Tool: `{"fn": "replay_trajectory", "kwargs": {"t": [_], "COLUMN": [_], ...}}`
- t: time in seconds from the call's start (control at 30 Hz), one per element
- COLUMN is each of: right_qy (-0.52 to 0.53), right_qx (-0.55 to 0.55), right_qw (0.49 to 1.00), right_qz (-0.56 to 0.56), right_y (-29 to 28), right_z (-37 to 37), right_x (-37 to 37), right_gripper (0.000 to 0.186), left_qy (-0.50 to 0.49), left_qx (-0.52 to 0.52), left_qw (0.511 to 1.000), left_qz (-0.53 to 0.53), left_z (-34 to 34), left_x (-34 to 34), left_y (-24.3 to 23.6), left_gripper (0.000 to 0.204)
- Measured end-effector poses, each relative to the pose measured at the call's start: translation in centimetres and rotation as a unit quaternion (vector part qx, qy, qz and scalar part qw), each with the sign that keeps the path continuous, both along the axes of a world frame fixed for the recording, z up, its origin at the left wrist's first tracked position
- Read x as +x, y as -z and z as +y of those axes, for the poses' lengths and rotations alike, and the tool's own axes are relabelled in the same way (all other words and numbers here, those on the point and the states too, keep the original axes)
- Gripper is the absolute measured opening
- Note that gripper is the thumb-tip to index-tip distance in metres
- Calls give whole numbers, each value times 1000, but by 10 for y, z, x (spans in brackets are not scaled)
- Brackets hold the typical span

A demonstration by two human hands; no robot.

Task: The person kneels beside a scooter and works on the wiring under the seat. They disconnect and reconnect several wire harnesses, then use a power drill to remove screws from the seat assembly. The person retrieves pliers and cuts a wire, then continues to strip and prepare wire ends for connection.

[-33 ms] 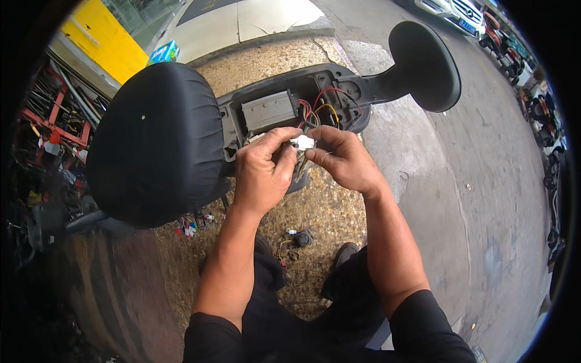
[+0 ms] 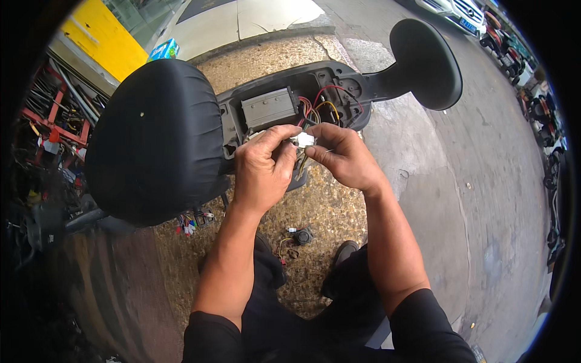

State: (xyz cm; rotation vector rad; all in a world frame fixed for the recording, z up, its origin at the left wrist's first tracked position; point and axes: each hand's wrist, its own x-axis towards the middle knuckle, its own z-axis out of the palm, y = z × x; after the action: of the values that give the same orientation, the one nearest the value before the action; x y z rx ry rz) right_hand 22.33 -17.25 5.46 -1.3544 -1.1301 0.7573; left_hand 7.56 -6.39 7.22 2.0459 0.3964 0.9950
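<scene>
A white plastic connector (image 2: 304,140) is pinched between the fingertips of both hands. My left hand (image 2: 266,166) grips it from the left with thumb and index finger; my right hand (image 2: 339,157) holds it from the right, fingers curled. Just behind them, an open grey-black tray (image 2: 321,78) carries a silver finned metal box (image 2: 268,107) with red, yellow (image 2: 331,111) and other wires beside it. Some wires hang below the connector, partly hidden by my fingers. A black padded seat (image 2: 148,139) stands left of the tray, and a smaller black pad (image 2: 426,66) is fixed at its right.
Near my feet on the pebbled paving lie a black round part with leads (image 2: 302,237) and coloured connectors (image 2: 189,225). Left are a red metal rack (image 2: 57,112) with tangled parts and a yellow panel (image 2: 106,39). Parked scooters (image 2: 538,115) and a white car (image 2: 454,12) line the right.
</scene>
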Motion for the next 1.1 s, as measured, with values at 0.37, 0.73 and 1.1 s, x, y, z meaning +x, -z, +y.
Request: {"fn": "replay_trajectory", "kwargs": {"t": [0.37, 0.73, 1.1], "right_qy": [46, 73, 99], "right_qx": [-21, 8, -2], "right_qw": [990, 985, 979], "right_qz": [-135, -153, -177], "right_y": [-1, 4, -1], "right_z": [-2, -1, -4], "right_x": [-4, -5, -9], "right_gripper": [22, 25, 27], "left_qy": [-24, 226, 142], "left_qx": [208, 8, -117], "left_qw": [967, 953, 932], "left_qz": [-148, 201, 311], "left_z": [-14, -15, -4], "left_x": [-3, -46, -44], "left_y": [-20, -49, -19], "left_gripper": [15, 17, 11]}}
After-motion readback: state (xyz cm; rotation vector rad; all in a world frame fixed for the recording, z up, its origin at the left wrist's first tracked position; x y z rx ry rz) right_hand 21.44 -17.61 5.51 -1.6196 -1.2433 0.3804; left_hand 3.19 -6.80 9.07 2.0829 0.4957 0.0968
